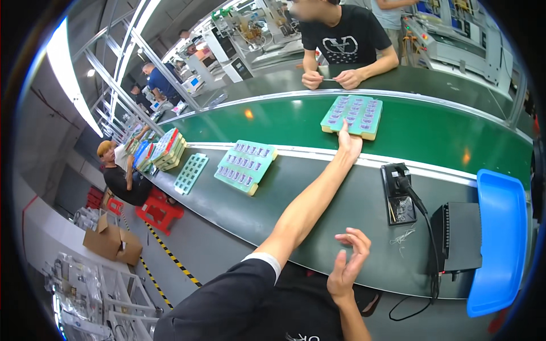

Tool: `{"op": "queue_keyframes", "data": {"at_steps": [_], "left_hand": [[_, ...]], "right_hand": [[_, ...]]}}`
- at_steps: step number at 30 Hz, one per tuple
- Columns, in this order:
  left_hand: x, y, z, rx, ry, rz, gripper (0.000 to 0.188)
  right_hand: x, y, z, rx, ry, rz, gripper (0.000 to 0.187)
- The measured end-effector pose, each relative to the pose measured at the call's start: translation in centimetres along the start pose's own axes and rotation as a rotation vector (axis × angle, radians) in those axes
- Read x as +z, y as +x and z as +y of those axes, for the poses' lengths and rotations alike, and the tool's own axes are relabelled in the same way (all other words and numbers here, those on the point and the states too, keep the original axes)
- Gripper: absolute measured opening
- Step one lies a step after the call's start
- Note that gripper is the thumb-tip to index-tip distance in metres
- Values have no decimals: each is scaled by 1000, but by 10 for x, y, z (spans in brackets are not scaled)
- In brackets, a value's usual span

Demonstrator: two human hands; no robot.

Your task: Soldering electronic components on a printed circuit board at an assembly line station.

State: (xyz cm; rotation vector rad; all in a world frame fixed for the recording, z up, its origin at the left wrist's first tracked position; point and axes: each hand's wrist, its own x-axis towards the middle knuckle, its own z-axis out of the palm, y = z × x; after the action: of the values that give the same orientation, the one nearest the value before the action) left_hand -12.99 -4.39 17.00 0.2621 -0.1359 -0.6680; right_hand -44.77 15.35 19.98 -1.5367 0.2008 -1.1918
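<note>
My left arm stretches out across the bench to the green belt. At its end my left hand (350, 144) grips the near edge of a light green tray (331, 121), thumb on top and the other fingers hidden beneath. Rows of small dark parts fill this tray, and a yellowish layer shows under it. Closer to me, my right hand (348, 262) hangs over the bench's near edge, empty, its fingers loosely curled and apart. Left of my forearm, a similar filled tray (245, 165) lies on the dark bench, beside a thinner green grid plate (191, 173).
A soldering iron holder (400, 194), a black box (456, 236) with a cable and a blue bin (500, 244) occupy the right side. Stacked trays (169, 149) stand at the far left. Across the green belt (418, 129) a co-worker (347, 40) leans on the counter.
</note>
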Motion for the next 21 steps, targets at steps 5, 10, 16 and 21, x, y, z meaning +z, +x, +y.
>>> {"op": "queue_keyframes", "data": {"at_steps": [5,10,16,21], "left_hand": [[-1,0,5,-126,166,-43,45],[-10,-2,18,-344,280,-87,58],[-5,-7,39,-721,472,-119,63],[13,-19,25,-647,197,200,56]], "right_hand": [[0,8,6,15,38,-2,35],[2,9,14,24,74,-21,35],[3,5,25,6,38,-32,36],[3,4,28,8,75,-3,36]]}}
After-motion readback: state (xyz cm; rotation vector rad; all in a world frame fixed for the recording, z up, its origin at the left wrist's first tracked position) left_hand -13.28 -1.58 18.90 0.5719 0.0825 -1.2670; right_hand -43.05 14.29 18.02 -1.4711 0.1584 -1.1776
